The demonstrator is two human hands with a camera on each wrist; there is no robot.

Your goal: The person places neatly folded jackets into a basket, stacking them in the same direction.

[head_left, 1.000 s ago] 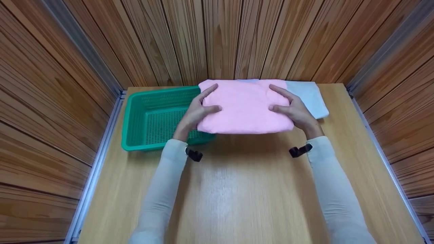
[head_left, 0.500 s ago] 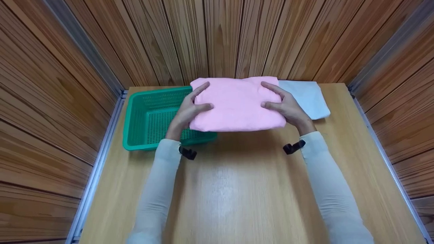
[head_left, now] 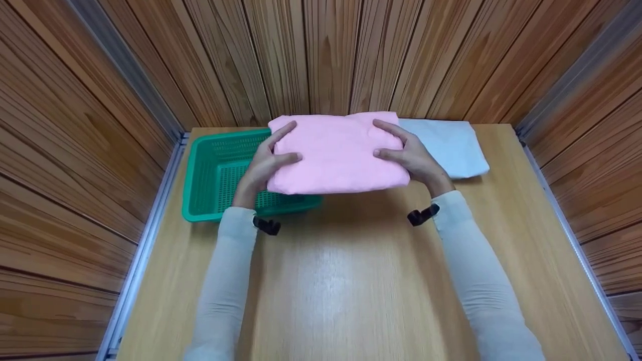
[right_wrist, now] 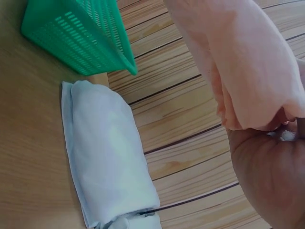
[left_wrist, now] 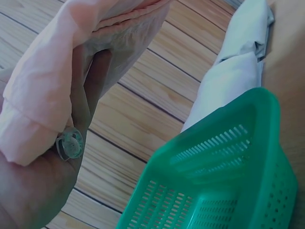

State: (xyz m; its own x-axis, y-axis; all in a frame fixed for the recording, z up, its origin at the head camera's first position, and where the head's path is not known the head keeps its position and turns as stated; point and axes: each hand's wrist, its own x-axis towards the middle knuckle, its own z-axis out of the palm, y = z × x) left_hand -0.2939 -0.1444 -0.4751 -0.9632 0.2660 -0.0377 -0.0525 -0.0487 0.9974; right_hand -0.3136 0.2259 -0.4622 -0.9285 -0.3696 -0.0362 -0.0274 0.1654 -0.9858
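Observation:
A folded pink cloth [head_left: 336, 155] is held up level above the table, overlapping the right part of the green plastic basket [head_left: 200, 213] in the head view. My left hand [head_left: 263, 165] grips its left end, thumb and forefinger on top and the other fingers beneath. At the opposite end my right hand [head_left: 414, 158] grips it the same way. From the left wrist, those fingers show under the cloth [left_wrist: 43, 90], with a small clear round piece [left_wrist: 71, 144] beside them. In the right wrist view the cloth's folded edge [right_wrist: 252, 62] sits in the right hand [right_wrist: 271, 176].
Pale blue folded cloth [head_left: 446, 145] lies at the back right of the wooden table [head_left: 326, 281], partly hidden by the pink one. Wood-plank walls [head_left: 331, 55] close off the back and both sides. The basket has slotted walls and stands at the back left.
Both hands have moved left together with the pink cloth, so it covers more of the basket and less of the pale blue cloth. The grip looks the same.

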